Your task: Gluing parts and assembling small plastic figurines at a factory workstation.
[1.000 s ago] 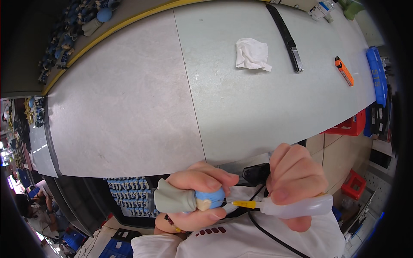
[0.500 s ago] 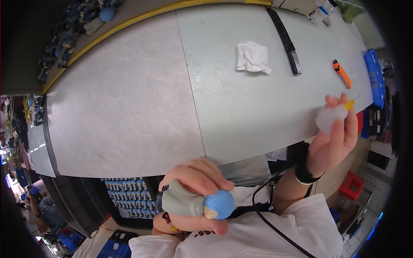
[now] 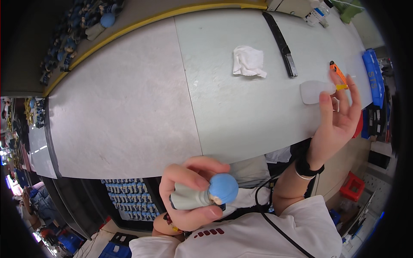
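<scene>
the white bottle is pointing its yellow tip rightward across the loosely spread right hand, its hold unclear, while the left hand is pinching the figurine.

Left hand curled, held low; right arm outstretched, right hand fingers spread.

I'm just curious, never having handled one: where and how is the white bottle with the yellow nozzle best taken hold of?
Probably by the broad, rounded end of the white bottle, coming from the left: that end sticks out past the thumb of the right hand, while the narrow yellow nozzle points right and offers less to hold.
</scene>
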`<state>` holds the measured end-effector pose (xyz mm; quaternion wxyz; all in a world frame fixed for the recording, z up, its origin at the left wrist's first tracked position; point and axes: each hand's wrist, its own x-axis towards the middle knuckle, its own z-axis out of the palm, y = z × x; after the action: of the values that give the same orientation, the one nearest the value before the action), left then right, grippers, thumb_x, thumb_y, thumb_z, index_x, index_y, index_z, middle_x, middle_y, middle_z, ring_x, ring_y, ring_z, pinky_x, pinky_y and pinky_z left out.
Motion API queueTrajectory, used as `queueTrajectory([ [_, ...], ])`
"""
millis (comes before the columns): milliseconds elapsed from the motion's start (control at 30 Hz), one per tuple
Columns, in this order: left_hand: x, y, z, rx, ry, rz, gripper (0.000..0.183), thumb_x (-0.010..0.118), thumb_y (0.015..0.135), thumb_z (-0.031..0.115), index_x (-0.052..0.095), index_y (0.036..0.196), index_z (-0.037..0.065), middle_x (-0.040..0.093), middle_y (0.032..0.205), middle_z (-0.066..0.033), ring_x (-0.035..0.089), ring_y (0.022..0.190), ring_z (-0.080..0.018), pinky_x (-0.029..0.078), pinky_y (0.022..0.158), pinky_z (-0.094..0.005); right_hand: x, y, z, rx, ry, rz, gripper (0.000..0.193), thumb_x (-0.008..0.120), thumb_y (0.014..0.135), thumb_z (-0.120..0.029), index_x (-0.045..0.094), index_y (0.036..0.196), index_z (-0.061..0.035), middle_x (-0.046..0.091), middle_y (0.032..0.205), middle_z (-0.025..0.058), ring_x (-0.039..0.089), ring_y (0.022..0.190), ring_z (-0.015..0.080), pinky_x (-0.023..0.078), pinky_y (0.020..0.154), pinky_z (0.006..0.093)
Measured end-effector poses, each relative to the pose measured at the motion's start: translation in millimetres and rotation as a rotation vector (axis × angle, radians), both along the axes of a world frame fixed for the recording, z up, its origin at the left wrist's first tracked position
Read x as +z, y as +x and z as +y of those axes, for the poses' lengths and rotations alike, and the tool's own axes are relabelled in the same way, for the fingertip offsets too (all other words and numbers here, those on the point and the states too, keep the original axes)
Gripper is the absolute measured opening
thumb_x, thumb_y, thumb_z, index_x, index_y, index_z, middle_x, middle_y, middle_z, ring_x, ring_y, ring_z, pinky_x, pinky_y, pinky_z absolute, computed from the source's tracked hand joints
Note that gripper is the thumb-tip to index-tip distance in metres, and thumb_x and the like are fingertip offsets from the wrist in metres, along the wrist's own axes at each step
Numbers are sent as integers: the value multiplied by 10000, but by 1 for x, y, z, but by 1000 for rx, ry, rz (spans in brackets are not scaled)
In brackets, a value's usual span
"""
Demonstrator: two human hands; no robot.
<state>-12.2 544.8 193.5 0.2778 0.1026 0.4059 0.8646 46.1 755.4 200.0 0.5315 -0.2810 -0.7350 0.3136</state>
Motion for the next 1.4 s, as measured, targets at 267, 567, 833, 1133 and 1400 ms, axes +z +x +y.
queueTrajectory([
  [267,-4,4,0,-90,45,109,330,685,665,84,440,881,38,495,906,-192,557,688,-175,471,580,-253,13,13,-47,1042,-208,50,462,716,626,-182,507,1004,-19,528,886,138,552,685,228,407,541,295],
  [567,14,-27,-6,-51,-289,960,257,681,576,14,609,821,-18,604,781,-127,592,640,-194,513,602,-286,13,6,-58,1177,-289,-129,394,721,611,-114,583,943,48,588,734,102,542,596,187,422,511,253],
  [833,26,-26,-7,-70,-426,1120,253,698,514,31,616,753,17,579,723,-91,584,659,-202,532,657,-351,9,8,-61,1153,-186,-131,389,731,595,-143,598,909,46,582,705,82,519,526,183,411,458,251],
  [1133,22,-28,-12,-174,-301,1009,239,714,559,24,606,768,-19,565,768,-125,594,669,-206,537,642,-320,10,9,-66,1146,-212,-143,403,725,600,-159,594,915,55,574,696,93,521,520,190,415,456,248],
  [1400,26,-17,0,116,-374,1021,255,638,414,-28,641,668,-14,588,645,-88,583,524,-159,507,489,-201,10,11,-66,1177,-199,-136,369,706,621,-129,590,910,68,572,715,97,526,535,199,431,469,250],
])
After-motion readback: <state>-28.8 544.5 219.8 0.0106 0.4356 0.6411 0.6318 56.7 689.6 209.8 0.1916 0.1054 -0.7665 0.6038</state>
